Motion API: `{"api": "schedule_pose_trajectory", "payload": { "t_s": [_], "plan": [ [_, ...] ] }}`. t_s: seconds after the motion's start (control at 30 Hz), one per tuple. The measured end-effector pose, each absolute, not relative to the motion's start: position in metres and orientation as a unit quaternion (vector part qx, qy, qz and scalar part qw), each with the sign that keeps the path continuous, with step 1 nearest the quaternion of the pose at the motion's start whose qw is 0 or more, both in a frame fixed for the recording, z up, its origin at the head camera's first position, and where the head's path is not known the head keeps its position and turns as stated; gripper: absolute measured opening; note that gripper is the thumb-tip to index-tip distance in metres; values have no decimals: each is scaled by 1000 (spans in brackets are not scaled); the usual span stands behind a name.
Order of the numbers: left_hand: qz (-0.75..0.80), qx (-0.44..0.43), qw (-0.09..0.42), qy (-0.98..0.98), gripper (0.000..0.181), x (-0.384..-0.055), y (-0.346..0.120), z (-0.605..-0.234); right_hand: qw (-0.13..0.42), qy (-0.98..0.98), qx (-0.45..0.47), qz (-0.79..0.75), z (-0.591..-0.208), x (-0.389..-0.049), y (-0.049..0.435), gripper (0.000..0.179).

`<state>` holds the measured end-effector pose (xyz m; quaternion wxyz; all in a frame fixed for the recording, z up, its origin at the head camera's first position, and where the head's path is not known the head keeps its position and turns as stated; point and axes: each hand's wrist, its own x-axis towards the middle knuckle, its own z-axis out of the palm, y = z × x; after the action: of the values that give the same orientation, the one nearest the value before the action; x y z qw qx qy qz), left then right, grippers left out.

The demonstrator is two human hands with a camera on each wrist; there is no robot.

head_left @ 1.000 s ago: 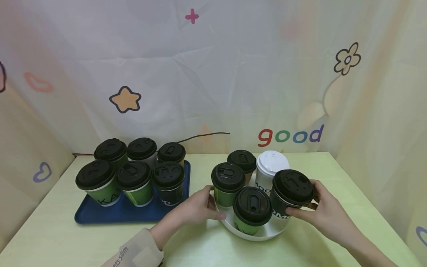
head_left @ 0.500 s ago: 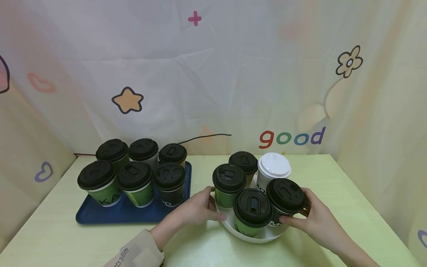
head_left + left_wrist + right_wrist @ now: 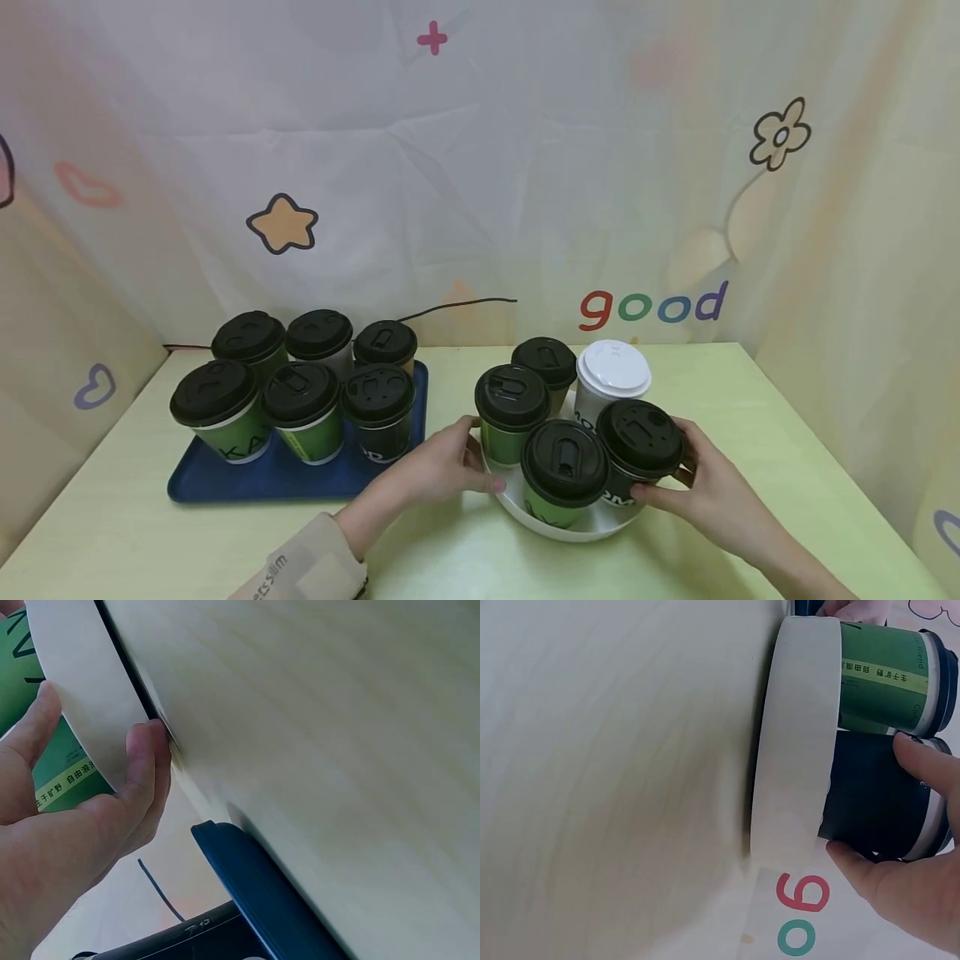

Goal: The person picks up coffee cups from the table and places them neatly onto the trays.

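My left hand (image 3: pixel 442 468) holds the left rim of a white round tray (image 3: pixel 581 536); in the left wrist view its thumb lies over the tray wall (image 3: pixel 86 671) and its fingers are on the outside. My right hand (image 3: pixel 716 496) grips a dark paper coffee cup (image 3: pixel 641 437) with a black lid at the tray's right side. In the right wrist view thumb and fingers span the cup (image 3: pixel 874 791), its base at the tray rim. Beside it on the tray stand a front green cup (image 3: pixel 566 467), another green cup (image 3: pixel 512 400), a brown cup (image 3: pixel 545 362) and a white-lidded cup (image 3: pixel 613 371).
To the left, a blue rectangular tray (image 3: pixel 300 487) carries several black-lidded cups (image 3: pixel 303 412) in two rows. Both trays rest on a pale yellow table (image 3: pixel 465 567). A printed curtain (image 3: pixel 480 183) hangs behind and at the sides.
The dark cup in my right hand has come down and to the left, onto the tray's right side next to the front green cup. My left hand has stayed at the rim.
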<state>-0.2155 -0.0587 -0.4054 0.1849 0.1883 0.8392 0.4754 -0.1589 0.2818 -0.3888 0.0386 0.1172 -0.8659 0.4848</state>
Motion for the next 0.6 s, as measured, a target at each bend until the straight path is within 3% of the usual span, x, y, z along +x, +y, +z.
{"api": "schedule_pose_trajectory", "payload": {
  "t_s": [0.17, 0.43, 0.6],
  "plan": [
    [471, 192, 184, 841, 93, -216, -60, -406, 45, -862, 124, 489, -391, -159, 280, 82],
    [461, 206, 177, 845, 94, -213, -63, -404, 20, -896, 172, 409, -378, -158, 304, 97],
    [437, 200, 157, 863, 89, -207, -72, -395, 43, -925, 191, 326, -360, -160, 323, 90]
  ]
}}
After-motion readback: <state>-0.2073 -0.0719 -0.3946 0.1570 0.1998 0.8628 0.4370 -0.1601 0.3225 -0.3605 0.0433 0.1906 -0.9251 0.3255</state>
